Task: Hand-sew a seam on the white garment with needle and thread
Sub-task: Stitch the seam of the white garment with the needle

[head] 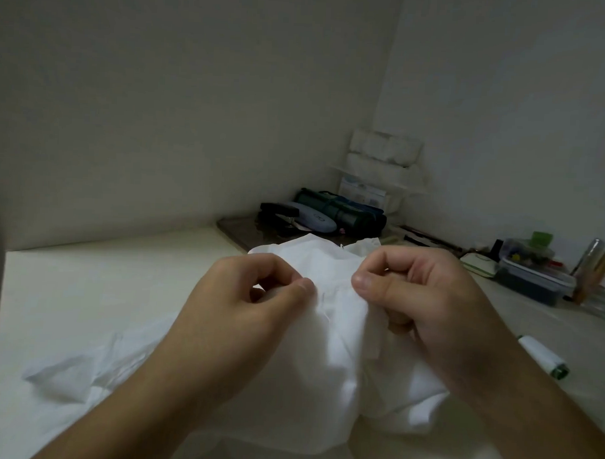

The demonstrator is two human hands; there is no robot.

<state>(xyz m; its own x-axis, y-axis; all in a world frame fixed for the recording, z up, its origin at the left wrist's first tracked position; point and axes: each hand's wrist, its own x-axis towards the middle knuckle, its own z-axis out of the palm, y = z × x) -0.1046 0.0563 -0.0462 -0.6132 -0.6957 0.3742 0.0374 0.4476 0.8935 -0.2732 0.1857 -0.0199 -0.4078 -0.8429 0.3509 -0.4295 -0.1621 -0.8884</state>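
White garment (pixel 328 336) lying bunched on the pale table (pixel 86 290), raised between both hands.
Left hand (pixel 254 296) is pinching a fold between thumb and curled forefinger; right hand (pixel 419 295) is gripping the cloth just beside it, fingers curled in. Needle too small to make out. White thread spool (pixel 543 358) is lying right of the garment, apart from it.

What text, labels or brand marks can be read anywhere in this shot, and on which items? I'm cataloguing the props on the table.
None can be read.
Grey-blue case: a small mark on its top, too blurred to read.
Box under the corner shelf: printed front, too small to read.
White garment, thread spool and storage containers: no text visible.
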